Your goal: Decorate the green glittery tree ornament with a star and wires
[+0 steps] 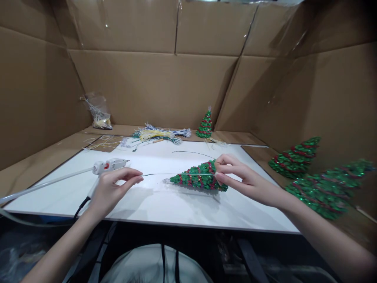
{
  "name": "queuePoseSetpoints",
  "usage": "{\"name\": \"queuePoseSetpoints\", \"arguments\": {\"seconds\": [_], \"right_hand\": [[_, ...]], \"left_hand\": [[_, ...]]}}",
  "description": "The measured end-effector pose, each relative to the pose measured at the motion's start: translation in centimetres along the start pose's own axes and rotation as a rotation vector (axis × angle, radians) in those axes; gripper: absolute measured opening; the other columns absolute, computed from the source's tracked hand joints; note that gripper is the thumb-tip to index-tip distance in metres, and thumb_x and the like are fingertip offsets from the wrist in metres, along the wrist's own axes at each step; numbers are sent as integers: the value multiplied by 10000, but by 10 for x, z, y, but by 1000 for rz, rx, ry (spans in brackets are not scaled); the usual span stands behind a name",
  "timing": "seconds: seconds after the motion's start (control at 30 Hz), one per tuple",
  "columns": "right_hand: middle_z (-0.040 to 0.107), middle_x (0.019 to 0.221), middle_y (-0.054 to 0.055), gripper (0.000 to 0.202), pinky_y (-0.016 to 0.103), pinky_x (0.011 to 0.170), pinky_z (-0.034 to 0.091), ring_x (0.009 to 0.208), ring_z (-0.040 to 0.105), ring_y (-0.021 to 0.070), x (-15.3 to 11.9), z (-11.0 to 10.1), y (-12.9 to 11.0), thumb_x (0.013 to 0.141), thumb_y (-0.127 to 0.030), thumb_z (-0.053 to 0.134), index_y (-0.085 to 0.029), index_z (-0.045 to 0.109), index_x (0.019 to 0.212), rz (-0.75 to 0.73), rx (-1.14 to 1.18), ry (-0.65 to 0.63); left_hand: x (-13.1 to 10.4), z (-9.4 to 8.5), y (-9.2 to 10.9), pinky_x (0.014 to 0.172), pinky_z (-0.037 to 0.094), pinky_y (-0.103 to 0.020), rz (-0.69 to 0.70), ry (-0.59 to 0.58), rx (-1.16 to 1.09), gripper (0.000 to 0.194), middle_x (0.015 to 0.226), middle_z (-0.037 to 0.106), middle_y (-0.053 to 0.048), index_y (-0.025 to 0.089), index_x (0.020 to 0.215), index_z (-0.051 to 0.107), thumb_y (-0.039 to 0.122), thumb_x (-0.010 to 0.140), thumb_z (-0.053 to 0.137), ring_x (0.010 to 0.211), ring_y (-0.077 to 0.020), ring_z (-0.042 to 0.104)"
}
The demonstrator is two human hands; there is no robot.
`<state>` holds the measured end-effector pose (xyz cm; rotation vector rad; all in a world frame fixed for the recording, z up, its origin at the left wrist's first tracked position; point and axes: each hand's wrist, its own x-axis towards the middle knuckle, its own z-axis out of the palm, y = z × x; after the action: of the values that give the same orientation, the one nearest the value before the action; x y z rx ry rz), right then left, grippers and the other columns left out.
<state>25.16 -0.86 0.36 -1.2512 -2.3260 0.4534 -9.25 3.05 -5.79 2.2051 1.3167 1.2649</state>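
A thin wire (165,174), pale along most of its length and darker near its left end, is stretched level between my two hands. My left hand (113,186) pinches the left end between thumb and fingertips. The other end is in the closed fingers of my right hand (240,177). Behind and below the wire, a green toy Christmas tree (194,177) with red garland lies on its side on the white board (135,208), its tip pointing left. My right hand hides part of its base. A dark wire (193,152) lies on the board beyond the tree.
A white glue gun (113,164) with a long glue stick rests at left. Bundles of coloured wires (159,134) lie at the back beside a small tree (204,125). Two trees (294,159) lean at right. A plastic bag (100,112) stands back left, inside cardboard walls (141,86).
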Motion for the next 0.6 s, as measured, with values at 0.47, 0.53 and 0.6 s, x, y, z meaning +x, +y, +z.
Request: {"name": "queuePoseSetpoints", "arguments": {"seconds": [0.47,0.53,0.6], "right_hand": [[494,919,67,192,380,828,393,966,444,229,-8,14,7,883,-358,531,-214,601,778,-135,-276,-7],[494,920,68,181,384,827,389,960,441,228,-7,16,9,887,-344,528,-213,602,786,-160,-296,-2],[494,922,70,183,382,824,388,957,440,226,-6,17,9,895,-325,515,-209,601,782,-172,-302,3]], "left_hand": [[-8,-5,-4,582,502,-171,-47,-55,-65,128,719,726,19,206,734,711,330,758,692,617,-114,653],[-9,-5,-6,566,496,-170,-38,-68,-59,132,700,721,21,204,725,705,326,767,680,603,-113,650],[-10,-6,-7,563,487,-172,-15,-80,-35,147,690,716,21,201,718,697,332,778,666,607,-115,648]]}}
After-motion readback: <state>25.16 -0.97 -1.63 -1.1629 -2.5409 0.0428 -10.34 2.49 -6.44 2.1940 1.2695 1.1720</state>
